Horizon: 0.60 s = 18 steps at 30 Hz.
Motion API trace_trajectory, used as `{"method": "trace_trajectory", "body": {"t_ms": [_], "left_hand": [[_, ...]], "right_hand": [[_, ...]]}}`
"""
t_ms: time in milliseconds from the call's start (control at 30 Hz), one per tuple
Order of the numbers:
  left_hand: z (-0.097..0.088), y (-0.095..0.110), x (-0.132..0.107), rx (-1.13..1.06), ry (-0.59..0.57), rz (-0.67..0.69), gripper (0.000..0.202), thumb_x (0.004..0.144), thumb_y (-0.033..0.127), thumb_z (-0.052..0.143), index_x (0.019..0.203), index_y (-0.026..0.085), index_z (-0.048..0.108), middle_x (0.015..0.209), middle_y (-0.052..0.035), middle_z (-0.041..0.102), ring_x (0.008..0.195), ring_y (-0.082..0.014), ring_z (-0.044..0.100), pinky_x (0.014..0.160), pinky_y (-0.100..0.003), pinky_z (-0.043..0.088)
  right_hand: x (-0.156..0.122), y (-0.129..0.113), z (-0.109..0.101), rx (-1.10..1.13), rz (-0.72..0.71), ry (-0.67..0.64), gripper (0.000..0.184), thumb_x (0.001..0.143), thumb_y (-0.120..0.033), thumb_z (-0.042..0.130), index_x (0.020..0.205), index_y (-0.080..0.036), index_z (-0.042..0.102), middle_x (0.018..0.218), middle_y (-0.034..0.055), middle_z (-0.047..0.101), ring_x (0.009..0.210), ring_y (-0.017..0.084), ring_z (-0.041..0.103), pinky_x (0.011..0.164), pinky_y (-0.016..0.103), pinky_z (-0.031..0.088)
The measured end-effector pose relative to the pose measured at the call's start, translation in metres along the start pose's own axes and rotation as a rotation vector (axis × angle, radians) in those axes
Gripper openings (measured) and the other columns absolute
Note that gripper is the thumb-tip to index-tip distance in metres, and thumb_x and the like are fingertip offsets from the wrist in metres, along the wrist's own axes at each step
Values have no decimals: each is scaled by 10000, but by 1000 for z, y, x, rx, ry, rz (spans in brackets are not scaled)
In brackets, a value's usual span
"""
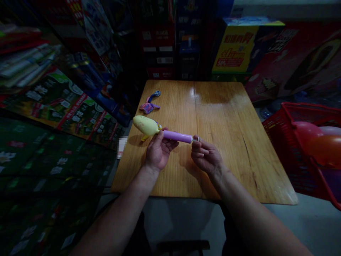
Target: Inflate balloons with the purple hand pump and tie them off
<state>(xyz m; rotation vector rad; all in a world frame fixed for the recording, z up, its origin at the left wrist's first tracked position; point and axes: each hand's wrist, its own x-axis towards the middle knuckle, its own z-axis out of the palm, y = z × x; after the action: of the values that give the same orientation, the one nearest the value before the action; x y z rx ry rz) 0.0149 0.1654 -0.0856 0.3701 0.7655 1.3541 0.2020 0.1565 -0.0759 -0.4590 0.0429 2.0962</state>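
Observation:
A purple balloon pump [177,136] lies level between my two hands above the wooden table [221,117]. A partly inflated pale yellow balloon [145,125] sits on the pump's left end. My left hand [159,151] is closed round that end, its thumb by the balloon's neck. At the other end, my right hand [206,154] grips the pump's white handle [196,139], which is pushed close to the tube. Further back at the table's left edge lie several limp balloons [149,106] in purple, pink and blue.
A red plastic basket [290,142] with inflated balloons [323,149] stands right of the table. Stacked cartons [160,42] and a yellow box [234,46] line the back. Green cartons [53,160] fill the left side, with a pile of papers [23,64] above.

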Motion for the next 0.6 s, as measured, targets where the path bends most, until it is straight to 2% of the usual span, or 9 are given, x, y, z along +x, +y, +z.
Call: {"method": "trace_trajectory", "body": {"t_ms": [167, 300, 367, 433, 600], "left_hand": [[-1, 12, 7, -18, 38, 3, 324, 873, 410, 712, 1117, 203, 664, 919, -65, 745, 846, -199, 728, 783, -341, 586], [-1, 24, 7, -34, 48, 133, 337, 881, 419, 706, 1136, 204, 651, 968, -73, 751, 862, -190, 727, 754, -311, 589], [1, 21, 4, -4, -4, 131, 369, 893, 436, 694, 1184, 218, 631, 1051, -90, 751, 897, -200, 731, 749, -315, 591], [3, 14, -1, 27, -45, 69, 390, 897, 450, 688, 1205, 222, 620, 1088, -104, 749, 913, -210, 734, 752, -324, 594], [4, -2, -2, 33, -45, 35, 354, 896, 442, 692, 1173, 229, 640, 1031, -74, 755, 900, -203, 734, 780, -328, 588]], "right_hand": [[-6, -21, 4, -28, 9, -8, 136, 979, -85, 478, 975, -121, 609, 693, -33, 614, 387, -7, 390, 438, 113, 401], [-13, -34, 7, -34, -85, -62, 145, 981, -82, 478, 977, -122, 617, 686, -45, 612, 390, -15, 398, 434, 97, 387], [-11, -29, 5, -30, -96, -64, 120, 974, -87, 505, 973, -133, 617, 675, -58, 605, 384, -15, 382, 429, 96, 383], [-8, -20, 3, -40, -54, -38, 96, 969, -97, 529, 970, -132, 619, 662, -59, 597, 378, -9, 368, 422, 107, 383], [-2, -6, 1, -4, -30, -2, 108, 974, -93, 514, 971, -121, 618, 670, -43, 600, 374, -5, 362, 420, 117, 383]]}}
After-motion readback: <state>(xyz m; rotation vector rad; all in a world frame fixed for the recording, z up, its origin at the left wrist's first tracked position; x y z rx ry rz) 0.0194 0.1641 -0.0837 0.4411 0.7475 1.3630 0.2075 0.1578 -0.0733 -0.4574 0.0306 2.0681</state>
